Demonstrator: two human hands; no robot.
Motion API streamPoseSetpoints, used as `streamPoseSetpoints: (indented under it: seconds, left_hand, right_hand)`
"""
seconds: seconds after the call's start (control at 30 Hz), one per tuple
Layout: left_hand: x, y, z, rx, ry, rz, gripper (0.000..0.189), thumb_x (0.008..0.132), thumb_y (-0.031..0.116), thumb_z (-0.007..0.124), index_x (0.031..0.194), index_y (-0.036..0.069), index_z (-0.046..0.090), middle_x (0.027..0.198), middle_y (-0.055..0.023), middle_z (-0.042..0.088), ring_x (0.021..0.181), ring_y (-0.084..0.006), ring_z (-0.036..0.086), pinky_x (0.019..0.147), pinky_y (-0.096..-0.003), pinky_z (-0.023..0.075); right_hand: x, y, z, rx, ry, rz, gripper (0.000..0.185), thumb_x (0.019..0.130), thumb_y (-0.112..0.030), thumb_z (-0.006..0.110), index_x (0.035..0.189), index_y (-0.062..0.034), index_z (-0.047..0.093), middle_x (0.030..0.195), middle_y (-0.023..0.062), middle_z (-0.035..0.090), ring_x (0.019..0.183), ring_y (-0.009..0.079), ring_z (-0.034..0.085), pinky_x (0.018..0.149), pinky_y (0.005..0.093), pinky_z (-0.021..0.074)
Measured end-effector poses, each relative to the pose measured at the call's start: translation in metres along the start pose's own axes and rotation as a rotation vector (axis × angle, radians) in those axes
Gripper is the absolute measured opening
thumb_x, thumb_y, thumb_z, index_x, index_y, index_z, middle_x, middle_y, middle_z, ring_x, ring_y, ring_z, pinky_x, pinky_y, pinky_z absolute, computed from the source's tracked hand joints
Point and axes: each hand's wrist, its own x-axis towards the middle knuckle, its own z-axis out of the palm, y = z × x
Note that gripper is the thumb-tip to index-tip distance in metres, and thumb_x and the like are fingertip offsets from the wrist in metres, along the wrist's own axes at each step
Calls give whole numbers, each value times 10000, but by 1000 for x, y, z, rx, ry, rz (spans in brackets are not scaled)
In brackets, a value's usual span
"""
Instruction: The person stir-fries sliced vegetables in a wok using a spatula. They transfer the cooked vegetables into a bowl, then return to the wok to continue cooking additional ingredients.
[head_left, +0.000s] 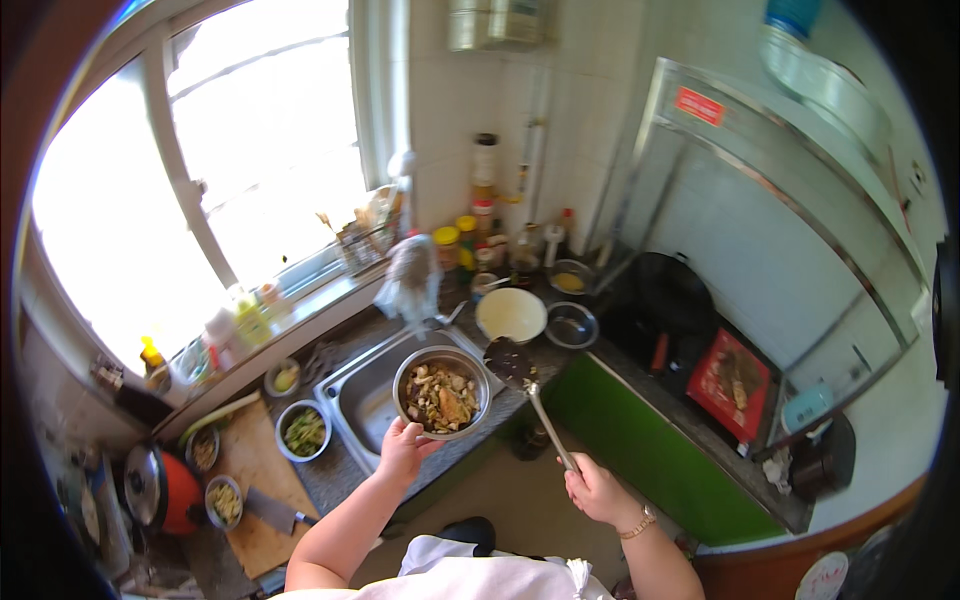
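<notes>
My left hand (405, 452) grips the near rim of a stainless steel bowl (481, 373), held up over the front edge of the sink. Cooked food (444, 397) in brown and yellowish pieces fills much of it. In my right hand (594, 484) is the handle of a cooking spatula (513, 365). Its dark blade, with bits of food stuck on it, is just right of the bowl and apart from it. Behind the blade, a cream-coloured bowl (511, 313) stands on the counter beside a smaller metal bowl (571, 325).
The steel sink (360, 397) lies under the bowl. A cleaver (271, 510) rests on a wooden cutting board (255, 450), near a bowl of green vegetables (304, 431). Rightward, a black wok (670, 289) stands by a red board or tray (731, 386). Seasoning bottles (484, 214) crowd the corner.
</notes>
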Motion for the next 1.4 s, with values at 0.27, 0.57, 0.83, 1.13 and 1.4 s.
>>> streamPoseSetpoints:
  seconds: [0.27,0.57,0.83,1.13,1.4]
  left_hand:
    - [110,-71,195,166,-343,-91,275,915,17,419,1180,41,488,1124,-129,611,945,-279,665,794,-389,590]
    - [260,-151,402,436,-541,-177,186,946,44,447,1130,28,467,1067,-117,571,887,-253,666,772,-410,598]
    - [379,-194,518,832,-759,-178,149,927,58,511,1072,24,506,957,-109,600,830,-247,678,689,-391,612]
    - [443,-220,588,1070,-828,22,194,852,87,609,1029,11,582,917,-133,651,806,-220,681,603,-353,598]
    - [457,-233,622,1555,-836,457,231,812,135,615,1011,18,595,971,-198,659,983,-368,631,823,-438,521]
  right_hand:
    - [32,47,-125,-536,295,70,238,974,-214,461,1043,13,443,789,244,635,741,429,618,638,519,486]
    - [108,133,-288,-427,462,392,242,971,-248,494,942,-9,467,767,221,626,677,408,613,619,486,489]
    - [147,190,-427,-206,386,528,206,981,-244,498,934,-44,511,712,70,609,541,178,571,524,339,480]
    - [188,204,-532,-682,278,414,220,946,-247,526,1036,-53,576,933,206,659,904,403,631,766,485,499]
    - [227,211,-570,-979,201,384,248,933,-200,495,1072,-19,591,987,209,674,912,379,658,758,492,525]
